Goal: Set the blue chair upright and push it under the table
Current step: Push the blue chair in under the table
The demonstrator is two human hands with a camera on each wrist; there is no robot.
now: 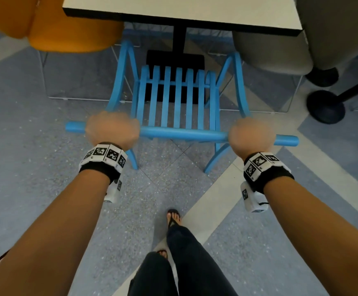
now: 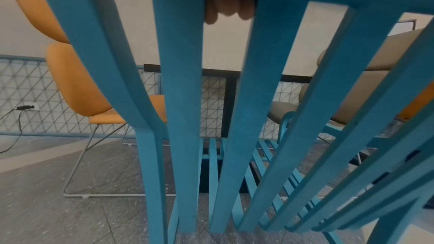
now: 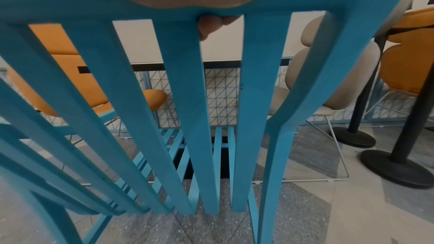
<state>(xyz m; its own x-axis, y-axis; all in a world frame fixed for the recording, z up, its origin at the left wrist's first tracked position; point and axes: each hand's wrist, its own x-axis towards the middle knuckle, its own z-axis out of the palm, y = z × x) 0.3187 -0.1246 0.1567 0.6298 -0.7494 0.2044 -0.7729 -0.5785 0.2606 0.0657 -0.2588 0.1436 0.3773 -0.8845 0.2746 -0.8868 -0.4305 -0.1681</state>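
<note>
The blue slatted chair [image 1: 175,103] stands upright on the floor, its seat facing the white table [image 1: 182,11] ahead. Its front legs reach near the table's black pedestal base [image 1: 175,58]. My left hand [image 1: 112,128] grips the left part of the top rail [image 1: 184,134]. My right hand [image 1: 251,133] grips the right part of the same rail. In the left wrist view my fingers [image 2: 229,4] curl over the rail between two back slats of the chair [image 2: 183,99]. In the right wrist view fingertips [image 3: 211,25] wrap under the rail of the chair [image 3: 187,99].
An orange chair [image 1: 67,28] stands left of the table and a beige chair [image 1: 280,50] to the right. Black round pedestal bases [image 1: 325,106] sit at the far right. My feet [image 1: 173,216] are behind the chair on speckled floor.
</note>
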